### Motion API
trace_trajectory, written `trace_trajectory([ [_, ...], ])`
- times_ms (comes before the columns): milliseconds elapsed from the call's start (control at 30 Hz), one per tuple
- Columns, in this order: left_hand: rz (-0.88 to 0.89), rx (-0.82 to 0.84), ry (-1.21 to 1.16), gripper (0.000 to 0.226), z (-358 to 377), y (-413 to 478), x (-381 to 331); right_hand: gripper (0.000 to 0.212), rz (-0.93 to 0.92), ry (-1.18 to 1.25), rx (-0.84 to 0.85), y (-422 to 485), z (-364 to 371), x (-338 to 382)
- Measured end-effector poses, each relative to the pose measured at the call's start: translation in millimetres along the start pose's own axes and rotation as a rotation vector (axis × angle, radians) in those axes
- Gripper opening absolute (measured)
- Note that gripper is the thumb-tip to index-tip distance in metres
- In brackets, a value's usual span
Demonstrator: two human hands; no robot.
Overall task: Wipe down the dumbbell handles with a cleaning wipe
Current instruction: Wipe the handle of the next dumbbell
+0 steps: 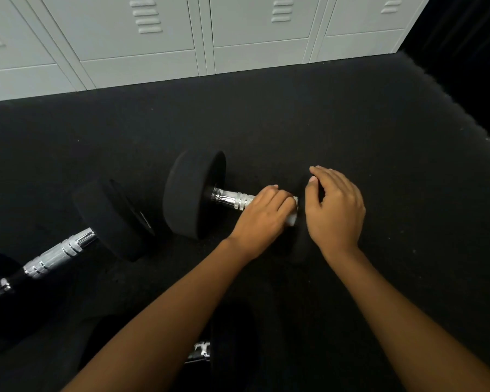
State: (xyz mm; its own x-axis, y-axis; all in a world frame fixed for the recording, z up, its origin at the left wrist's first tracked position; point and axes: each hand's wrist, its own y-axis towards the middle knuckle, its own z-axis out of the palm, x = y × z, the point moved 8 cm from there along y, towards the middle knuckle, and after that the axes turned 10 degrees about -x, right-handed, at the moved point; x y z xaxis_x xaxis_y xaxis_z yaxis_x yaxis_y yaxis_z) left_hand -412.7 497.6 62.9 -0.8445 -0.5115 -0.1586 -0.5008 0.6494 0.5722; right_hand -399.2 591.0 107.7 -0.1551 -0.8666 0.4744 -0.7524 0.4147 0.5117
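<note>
- One black-headed dumbbell (194, 193) lies mid-floor on the dark rubber mat (351, 123).
- Left hand (262, 215) curls around a white cleaning wipe (292, 219), wrapping it on the knurled chrome handle (232, 200).
- Right hand (335, 210), fingers relaxed and holding nothing, rests over the dumbbell's right end.

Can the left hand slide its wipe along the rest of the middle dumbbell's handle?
Probably yes. The left hand grips the white wipe at the right end of the chrome handle. From there to the black weight head the handle lies bare, and the right hand is on the other side.
</note>
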Motion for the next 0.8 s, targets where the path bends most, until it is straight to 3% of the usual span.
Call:
trace_trajectory([
  [267,-0.009,0.008,0.005,0.045,-3.3,-12.8,17.7,0.042,-0.007,0.004,-0.01,0.4,0.1,-0.3],
  [467,0.028,-0.011,-0.012,0.024,3.7,1.1,-0.5,0.035,0.003,0.001,0.005,-0.2,0.5,-1.6],
  [800,-0.063,0.053,-0.157,0.037,-5.5,-11.2,18.6,0.031,0.01,0.004,-0.006,0.7,0.9,-2.1],
])
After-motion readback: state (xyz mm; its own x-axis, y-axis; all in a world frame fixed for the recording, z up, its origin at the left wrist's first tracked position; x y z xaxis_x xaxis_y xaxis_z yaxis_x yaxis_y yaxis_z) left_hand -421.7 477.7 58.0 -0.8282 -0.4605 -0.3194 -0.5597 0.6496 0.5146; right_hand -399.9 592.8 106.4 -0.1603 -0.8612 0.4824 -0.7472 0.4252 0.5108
